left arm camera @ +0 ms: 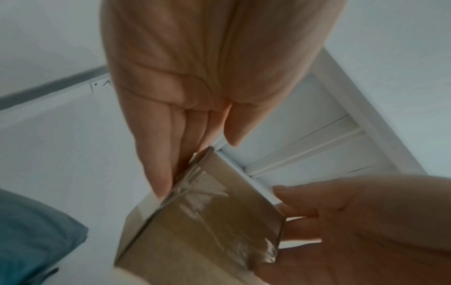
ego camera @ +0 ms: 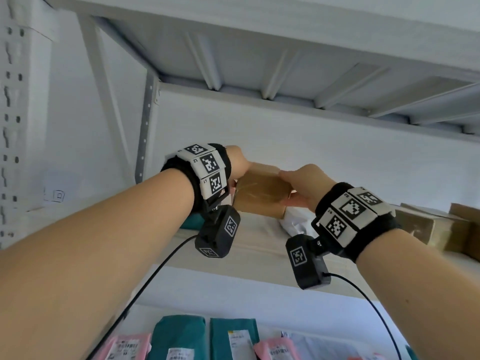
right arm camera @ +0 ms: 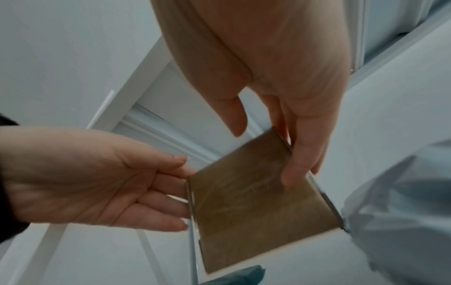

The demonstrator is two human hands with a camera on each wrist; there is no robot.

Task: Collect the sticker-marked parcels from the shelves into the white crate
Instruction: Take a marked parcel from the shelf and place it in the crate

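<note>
A small brown cardboard box point(ego camera: 262, 193) sealed with clear tape is up at the high shelf point(ego camera: 254, 245), held between my two hands. My left hand point(ego camera: 241, 165) presses straight fingers point(left arm camera: 161, 173) flat against the box's point(left arm camera: 207, 221) left side, thumb apart. My right hand point(ego camera: 301, 185) presses straight fingers point(right arm camera: 300, 165) against the box's point(right arm camera: 256, 202) right edge, thumb off it. No sticker shows on the faces I see. The white crate is out of view.
A teal parcel point(ego camera: 191, 222) lies left of the box and a white plastic bag point(ego camera: 296, 224) right of it. Larger cardboard boxes point(ego camera: 428, 227) stand further right. Pink point(ego camera: 130, 346) and teal point(ego camera: 179, 336) mailers fill the shelf below. Another shelf point(ego camera: 285, 61) hangs overhead.
</note>
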